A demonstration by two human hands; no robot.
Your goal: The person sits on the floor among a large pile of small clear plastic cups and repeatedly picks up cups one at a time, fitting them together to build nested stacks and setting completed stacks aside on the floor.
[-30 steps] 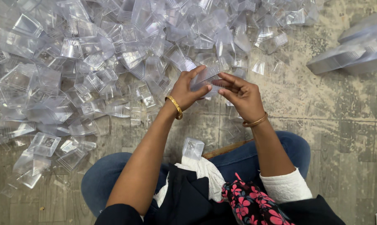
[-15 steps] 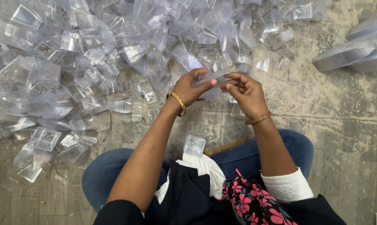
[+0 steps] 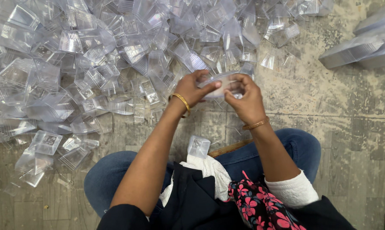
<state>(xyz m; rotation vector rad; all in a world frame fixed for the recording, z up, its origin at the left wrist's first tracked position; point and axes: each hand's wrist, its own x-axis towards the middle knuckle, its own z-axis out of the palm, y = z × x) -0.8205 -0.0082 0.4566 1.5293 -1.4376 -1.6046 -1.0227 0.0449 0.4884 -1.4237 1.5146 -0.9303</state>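
Meanwhile, one clear plastic box is being gripped by left hand and right hand; seemingly most of the loose pile is still being left unhandled.

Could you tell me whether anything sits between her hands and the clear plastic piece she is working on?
Nothing visible does. The left hand and right hand both grip the clear plastic piece directly, held above the floor in front of the pile of clear containers.

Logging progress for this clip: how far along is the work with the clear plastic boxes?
Done: stacked clear pieces lie at upper right. In hand: left hand and right hand both hold one clear box. Left: a large loose pile covers the floor.
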